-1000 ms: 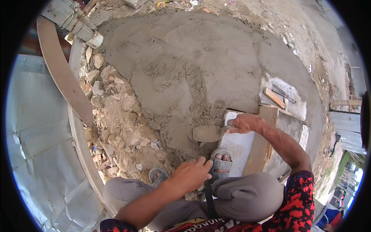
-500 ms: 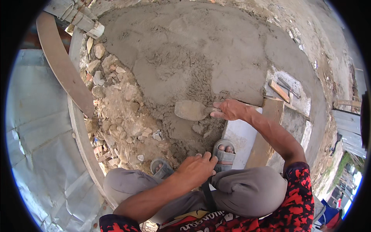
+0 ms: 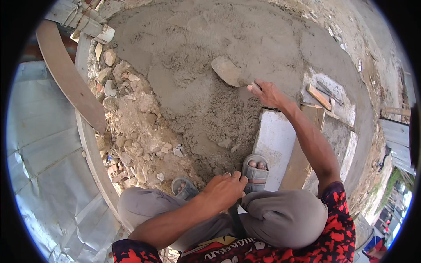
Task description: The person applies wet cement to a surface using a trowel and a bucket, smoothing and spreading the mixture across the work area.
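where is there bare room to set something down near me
The white block is open between the right sandal and the brown board; so is the grey slab right of that board. The cement beyond the trowel is bare, but looks wet. Crowded: stones at left, tools at right.

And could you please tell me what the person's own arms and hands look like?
Both arms wear short, dark sleeves with red blotches, leaving the forearms bare. The left hand and right hand are ungloved; what looks like a pale ring circles a left finger.
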`<state>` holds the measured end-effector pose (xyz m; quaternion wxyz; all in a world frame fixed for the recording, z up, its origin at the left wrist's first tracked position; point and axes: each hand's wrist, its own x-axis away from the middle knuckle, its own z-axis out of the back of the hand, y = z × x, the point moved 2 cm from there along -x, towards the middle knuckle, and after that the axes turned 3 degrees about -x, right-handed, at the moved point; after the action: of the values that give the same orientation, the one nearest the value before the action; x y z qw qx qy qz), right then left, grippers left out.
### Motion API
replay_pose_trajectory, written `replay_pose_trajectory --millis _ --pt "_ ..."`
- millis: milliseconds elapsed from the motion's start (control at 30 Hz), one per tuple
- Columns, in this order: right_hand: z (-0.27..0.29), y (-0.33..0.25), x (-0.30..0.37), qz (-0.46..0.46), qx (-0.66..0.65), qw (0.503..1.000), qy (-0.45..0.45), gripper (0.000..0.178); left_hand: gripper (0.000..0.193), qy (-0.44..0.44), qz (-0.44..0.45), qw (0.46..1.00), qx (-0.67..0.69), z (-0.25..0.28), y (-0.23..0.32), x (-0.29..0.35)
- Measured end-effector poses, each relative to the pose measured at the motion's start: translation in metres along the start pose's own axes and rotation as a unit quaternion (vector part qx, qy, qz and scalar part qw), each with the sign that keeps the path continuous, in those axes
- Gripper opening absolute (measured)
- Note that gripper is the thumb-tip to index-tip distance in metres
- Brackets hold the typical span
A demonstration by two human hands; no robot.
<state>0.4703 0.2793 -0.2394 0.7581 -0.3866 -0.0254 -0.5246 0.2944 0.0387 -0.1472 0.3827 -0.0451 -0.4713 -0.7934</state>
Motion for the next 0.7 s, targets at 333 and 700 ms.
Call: replay_pose_trajectory --millis 333,700 --pt "-0.094 -0.063 0.064 0.144 0.144 0.939 -0.276 0.037 0.039 -0.058 0.009 0.998 -0.008 -0.003 0.002 -0.008" --pt "0.001 -0.049 -0.077 0.132 0.290 0.947 0.046 0.027 0.037 -0.059 0.026 0.998 -0.006 0.004 0.006 -0.017"
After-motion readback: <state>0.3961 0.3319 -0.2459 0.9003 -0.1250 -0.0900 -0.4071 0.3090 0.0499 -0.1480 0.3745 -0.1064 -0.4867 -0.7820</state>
